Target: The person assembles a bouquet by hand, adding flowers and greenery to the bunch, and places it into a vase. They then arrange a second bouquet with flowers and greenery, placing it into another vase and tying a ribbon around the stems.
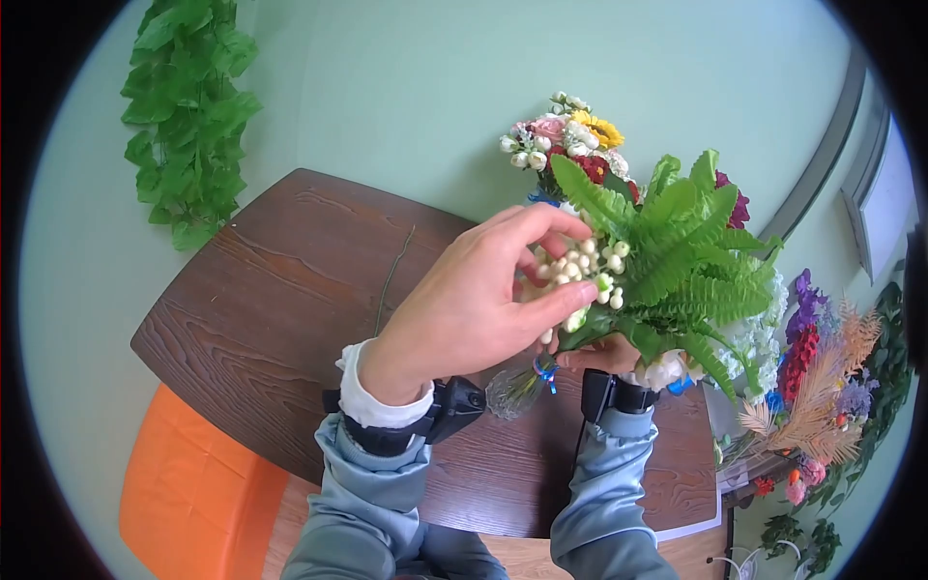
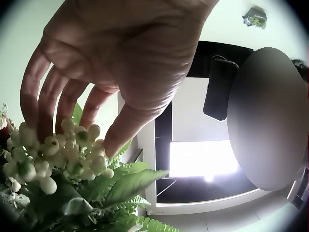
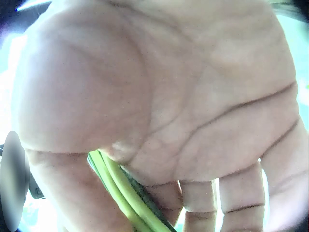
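Note:
My left hand [image 1: 474, 300] arches over a cluster of white berries [image 1: 580, 261], fingers on its far side and thumb on the near side. In the left wrist view the fingertips and thumb reach in among the berries [image 2: 72, 147]. Just beside the berries spread large green fern leaves [image 1: 691, 251]. Lower down, partly hidden by the foliage, my right hand [image 1: 609, 356] grips the bunch. Green stems [image 3: 123, 188] pass between its thumb and fingers in the right wrist view. White flowers [image 1: 662, 370] show near the right wrist.
On the dark wooden table [image 1: 280, 280] lies a thin green stem [image 1: 394, 271]. A ribbon-tied stem bundle [image 1: 519, 389] is near the hands. Behind stands a mixed bouquet [image 1: 570, 135]. More colourful flowers [image 1: 812, 367] fill the right side. An orange seat [image 1: 198, 483] adjoins the table's left.

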A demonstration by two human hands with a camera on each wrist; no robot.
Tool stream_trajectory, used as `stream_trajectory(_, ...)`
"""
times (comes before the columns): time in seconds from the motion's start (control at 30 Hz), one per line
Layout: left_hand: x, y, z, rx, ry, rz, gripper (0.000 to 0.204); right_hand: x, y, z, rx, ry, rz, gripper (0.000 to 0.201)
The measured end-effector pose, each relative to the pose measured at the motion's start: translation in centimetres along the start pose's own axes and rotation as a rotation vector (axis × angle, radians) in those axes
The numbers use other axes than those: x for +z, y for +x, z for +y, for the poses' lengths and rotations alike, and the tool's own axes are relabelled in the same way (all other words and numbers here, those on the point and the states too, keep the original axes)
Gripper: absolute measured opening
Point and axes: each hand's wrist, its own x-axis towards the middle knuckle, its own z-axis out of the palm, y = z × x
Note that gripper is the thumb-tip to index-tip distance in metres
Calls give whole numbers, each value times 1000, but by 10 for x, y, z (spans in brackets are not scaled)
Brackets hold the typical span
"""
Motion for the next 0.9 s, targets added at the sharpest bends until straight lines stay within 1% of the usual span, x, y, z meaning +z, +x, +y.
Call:
stream_trajectory(0.1,-2,0,-2,-38,-68,-38,34,-7,0,3,3,1,22,24)
stream_trajectory(0.17,-4,0,1,-110,-144,-69,33,-11,0,5,6,2,34,24)
stream_trajectory(0.27,-6,0,5,-140,-123,-124,33,-8,-1,9,10,2,50,25)
stream_trajectory(0.33,-5,0,5,-140,-135,-132,32,-6,7,10,12,4,60,25)
stream_trajectory(0.4,-4,0,3,-140,-146,-140,31,-12,0,12,13,5,68,25)
stream_trajectory(0.47,-2,2,0,-177,-221,-77,27,-13,1,15,14,4,77,25)
stream_trajectory(0.5,-2,2,-1,-176,-221,-78,27,-4,7,15,13,4,81,25)
stream_trajectory(0.57,0,1,-1,-144,-135,-74,22,-13,6,16,11,2,89,25)
stream_trajectory(0.67,2,1,1,-133,-141,-91,20,-3,11,18,9,-3,102,25)
stream_trajectory(0.73,4,2,1,-142,-134,-89,19,-16,4,21,8,-3,109,26)
stream_trajectory(0.9,8,2,1,-140,-136,-92,18,-19,8,24,7,-5,134,26)
